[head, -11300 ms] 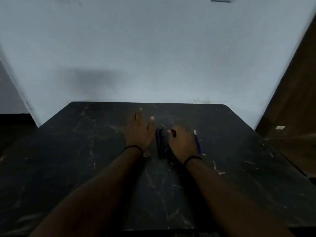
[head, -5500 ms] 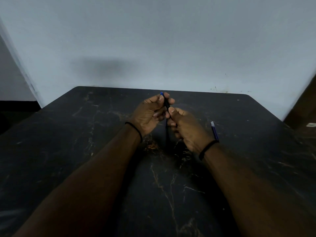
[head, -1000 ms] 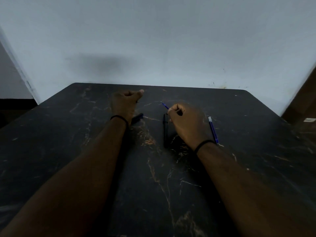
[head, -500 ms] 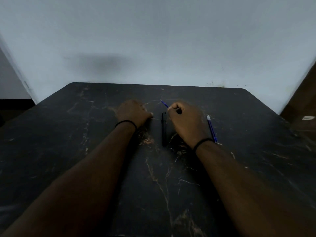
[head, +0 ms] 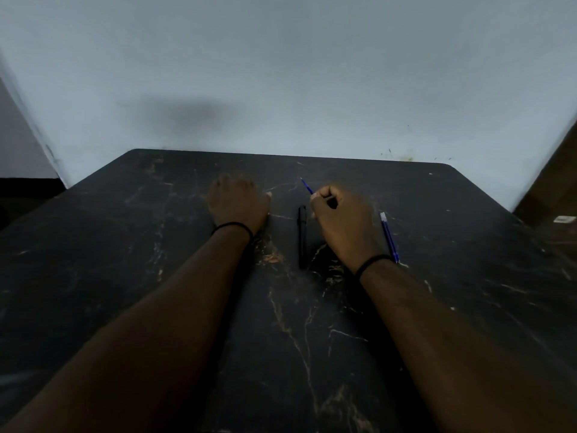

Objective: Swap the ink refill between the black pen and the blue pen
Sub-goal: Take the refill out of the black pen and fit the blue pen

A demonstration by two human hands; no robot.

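Left hand's down on the table now, refill's out

Right hand (head: pixel 342 220) pinches the blue refill (head: pixel 307 186) mid-table; left hand (head: pixel 239 203) drops knuckles-up, grip unclear. Black pen (head: pixel 302 235) lies between them, blue pen (head: pixel 389 236) beside the right wrist.

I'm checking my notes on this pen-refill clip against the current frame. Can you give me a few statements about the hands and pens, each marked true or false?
1. The right hand pinches a thin blue refill. True.
2. The black pen is held in the left hand. False: it lies on the table between the two hands, and neither hand grips it.
3. The blue pen lies on the table to the right of the right hand. True.
4. The left hand is raised above the table, holding the blue pen. False: it rests knuckles-up on the table, and what its fingers hold, if anything, is hidden.
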